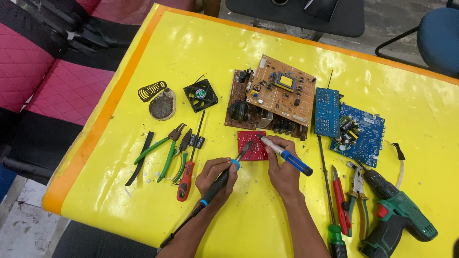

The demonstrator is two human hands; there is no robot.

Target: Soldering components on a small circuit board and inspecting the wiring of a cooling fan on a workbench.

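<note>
Small red square circuit board [252,145] looks light, stiff, fragile, best held by edges; left hand [216,177] clamps black blue-ringed soldering iron [224,176], right hand [283,167] clamps blue-handled desoldering pump [287,155], tips just ahead on board.

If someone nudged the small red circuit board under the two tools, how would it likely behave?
The red circuit board looks thin, flat and rigid, so probably light and stiff. On the glossy yellow table it may slide easily. Nothing clamps it; only the soldering iron and desoldering pump tips meet it.

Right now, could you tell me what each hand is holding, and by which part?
The left hand grips a soldering iron by its black handle. The right hand holds a desoldering pump around its blue barrel, over the red circuit board.
</note>
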